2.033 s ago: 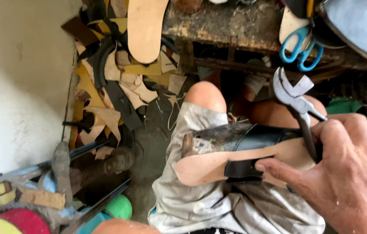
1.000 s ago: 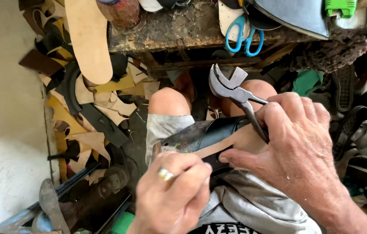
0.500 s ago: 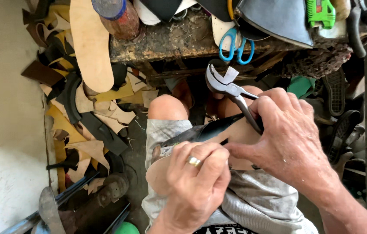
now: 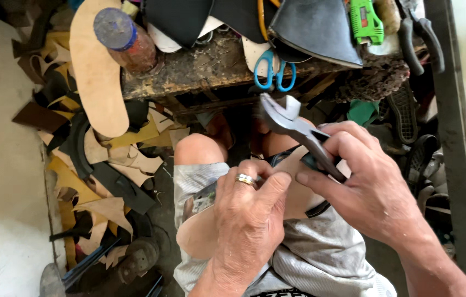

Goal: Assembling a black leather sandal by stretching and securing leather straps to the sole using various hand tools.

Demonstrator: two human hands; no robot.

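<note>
Shoe, tan insole up, is lying across the lap at 6 o'clock, so both hands can be working it. Left hand is clamping down on it, fingers curled tight, steadying. Right hand is gripping steel lasting pliers, jaws pointing 11 o'clock. Blue scissors are lying on the rough wooden bench at 12.

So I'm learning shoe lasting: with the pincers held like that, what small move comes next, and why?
Probably tip the pincers down to the upper's edge. The right hand holds them with the head raised clear of the shoe on the lap, while the left hand presses on the tan sole.
</note>
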